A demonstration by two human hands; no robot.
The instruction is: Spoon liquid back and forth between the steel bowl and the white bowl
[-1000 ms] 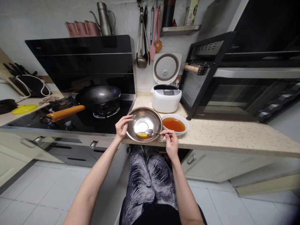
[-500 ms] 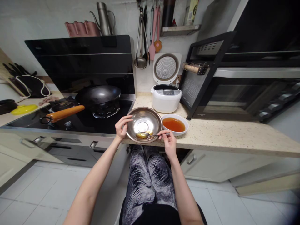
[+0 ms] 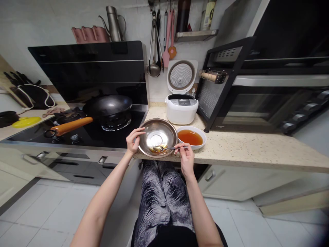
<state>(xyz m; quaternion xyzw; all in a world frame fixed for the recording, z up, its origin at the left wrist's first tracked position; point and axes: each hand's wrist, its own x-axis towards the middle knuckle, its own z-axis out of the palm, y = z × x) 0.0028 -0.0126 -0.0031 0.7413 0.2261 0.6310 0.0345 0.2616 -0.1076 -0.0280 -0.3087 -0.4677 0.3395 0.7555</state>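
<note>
The speckled beige countertop (image 3: 244,147) is occupied near its front edge by a metal bowl (image 3: 169,133), just beside which a white bowl (image 3: 204,141) of reddish-brown liquid (image 3: 190,137) is set. Behind them, a rice cooker (image 3: 182,113) is placed with its lid (image 3: 181,76) raised; farther right, a black rack (image 3: 221,97) is supported.

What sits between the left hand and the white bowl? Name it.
The head view shows the steel bowl there, the left hand at its rim and the spoon extending into it.
</note>
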